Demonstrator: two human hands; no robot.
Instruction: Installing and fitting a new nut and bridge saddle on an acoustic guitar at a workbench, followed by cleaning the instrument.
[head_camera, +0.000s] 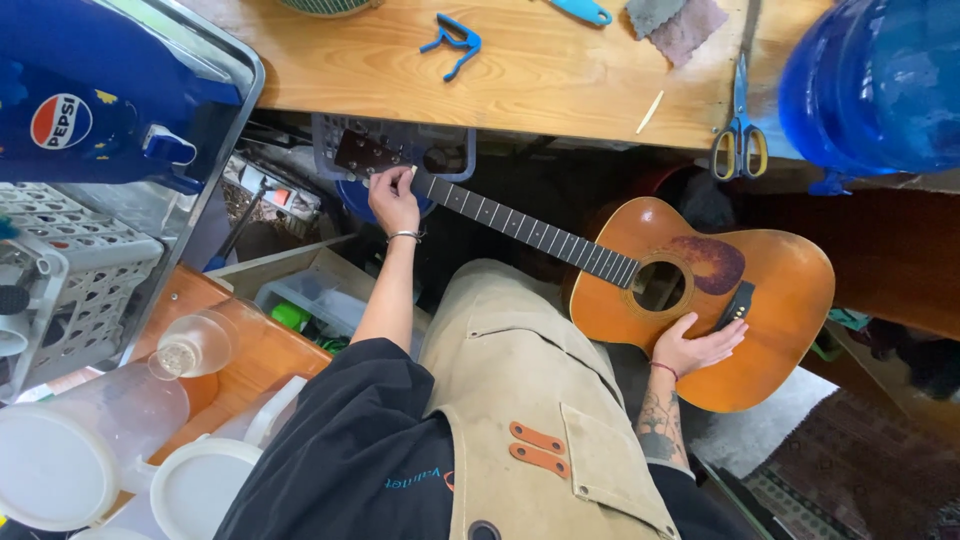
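Head view, looking down past your tan apron (520, 400): one acoustic guitar (770, 290) lies face up across your lap, with its body to your right and its neck (530, 232) running left.

Your right hand (700, 350) lies flat and open on the guitar's top, just below the sound hole. Its fingers are spread and grip nothing; they only press the body still. Your left hand (392, 200) is at the far end of the neck, where the dark headstock (362, 155) begins. Its fingertips are closed in a pinch there, perhaps on a string or the nut, though that detail is too small to tell.

The work in hand looks like fine fiddling at the headstock end. Any further move there calls for the body staying pinned and a light, exact pinch.

Beyond the guitar, the wooden bench (540, 80) holds one blue capo (452, 42), one thin wooden stick (650, 112) and one pair of scissors (738, 130). One big blue bottle (880, 80) stands above the guitar's body.
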